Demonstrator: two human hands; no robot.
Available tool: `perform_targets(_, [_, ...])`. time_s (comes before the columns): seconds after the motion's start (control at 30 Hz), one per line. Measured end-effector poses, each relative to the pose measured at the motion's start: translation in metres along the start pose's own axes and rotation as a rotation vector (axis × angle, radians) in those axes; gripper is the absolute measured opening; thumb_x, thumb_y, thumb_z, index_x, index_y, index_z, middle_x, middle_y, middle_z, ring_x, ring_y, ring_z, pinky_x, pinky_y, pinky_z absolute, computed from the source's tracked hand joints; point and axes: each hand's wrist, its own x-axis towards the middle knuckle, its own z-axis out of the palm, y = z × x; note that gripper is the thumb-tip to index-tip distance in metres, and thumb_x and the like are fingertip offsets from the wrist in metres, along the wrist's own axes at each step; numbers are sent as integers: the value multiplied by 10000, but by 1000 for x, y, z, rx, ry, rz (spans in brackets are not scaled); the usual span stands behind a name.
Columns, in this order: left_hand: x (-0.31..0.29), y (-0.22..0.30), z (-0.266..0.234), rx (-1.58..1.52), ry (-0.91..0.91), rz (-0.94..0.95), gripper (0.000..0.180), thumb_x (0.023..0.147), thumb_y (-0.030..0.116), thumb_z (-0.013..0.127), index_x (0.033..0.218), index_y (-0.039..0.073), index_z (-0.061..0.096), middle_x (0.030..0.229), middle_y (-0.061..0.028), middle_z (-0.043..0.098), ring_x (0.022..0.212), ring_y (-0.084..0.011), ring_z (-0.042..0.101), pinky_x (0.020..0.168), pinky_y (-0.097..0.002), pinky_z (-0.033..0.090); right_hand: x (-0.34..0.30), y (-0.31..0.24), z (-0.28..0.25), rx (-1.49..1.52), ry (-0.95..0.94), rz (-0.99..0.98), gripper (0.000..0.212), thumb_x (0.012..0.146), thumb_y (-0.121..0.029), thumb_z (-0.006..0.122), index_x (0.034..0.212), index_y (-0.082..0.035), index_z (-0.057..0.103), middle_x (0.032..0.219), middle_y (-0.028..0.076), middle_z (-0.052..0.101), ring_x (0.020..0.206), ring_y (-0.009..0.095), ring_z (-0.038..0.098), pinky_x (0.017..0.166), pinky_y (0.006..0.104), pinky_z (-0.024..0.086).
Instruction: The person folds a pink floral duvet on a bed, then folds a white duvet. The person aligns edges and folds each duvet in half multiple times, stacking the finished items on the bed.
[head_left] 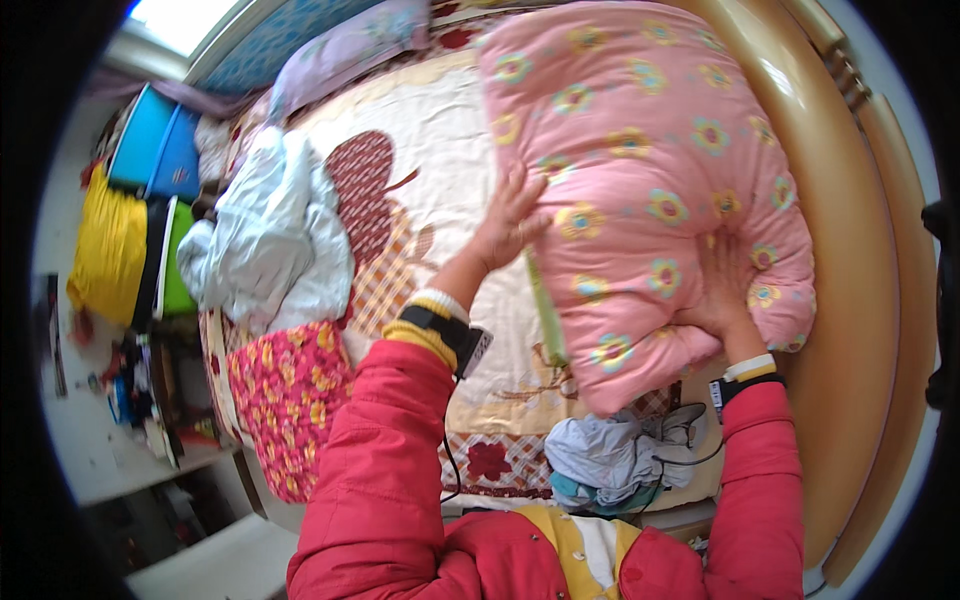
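Pink quilt (640, 180) with yellow and blue flowers lies bunched at upper right of the frame on the patterned bedsheet (440, 120). Left hand (510, 225) presses flat, fingers spread, on its left edge; right hand (722, 290) lies open on its lower fold. White crumpled cloth (270, 240) sits centre left, grey-blue clothes (610, 460) at bottom centre.

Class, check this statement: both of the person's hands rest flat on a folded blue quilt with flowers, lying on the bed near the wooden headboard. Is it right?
The colour is wrong. The head view shows the left hand and right hand flat on a folded pink quilt with flowers, on the bed near the wooden headboard.
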Motion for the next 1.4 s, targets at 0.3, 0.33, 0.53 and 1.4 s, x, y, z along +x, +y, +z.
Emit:
perform_targets(0.3, [-495, -13, -139, 354, 432, -713, 406, 733, 148, 744, 1110, 47, 628, 1230, -196, 555, 1173, -366, 507, 1019, -447, 403, -8, 4, 18, -122, 70, 99, 1112, 611, -287, 763, 1515, -6, 179, 1559, 254, 189, 1452, 405, 155, 1188, 456, 134])
perform_targets(0.33, [-553, -11, -155, 443, 521, -885, 404, 717, 136, 739, 1087, 25, 622, 1182, -183, 566, 1138, -354, 520, 990, -448, 414, -12, 7, 26, -120, 96, 119, 1024, 649, -244, 728, 1503, 1, 217, 1545, 261, 221, 1448, 403, 170, 1189, 451, 138])
perform_targets(0.53, [-813, -16, -191, -322, 1730, -1513, 798, 841, 360, 740, 1402, -31, 329, 1357, -211, 481, 1279, -275, 446, 1043, -412, 385, -53, -72, 82, 103, 361, 366, 671, 804, -96, 525, 1434, 50, 346, 1483, 287, 334, 1393, 414, 293, 1175, 433, 191])
perform_targets(1.4, [-908, -70, -335, -1145, 749, -1232, 542, 816, 140, 764, 1293, 15, 539, 1161, -106, 666, 983, -183, 668, 872, -347, 548, -219, -623, 161, 1509, -995, 259, 537, 634, 13, 606, 1170, 6, 566, 1049, 83, 643, 907, 222, 644, 814, 344, 539])
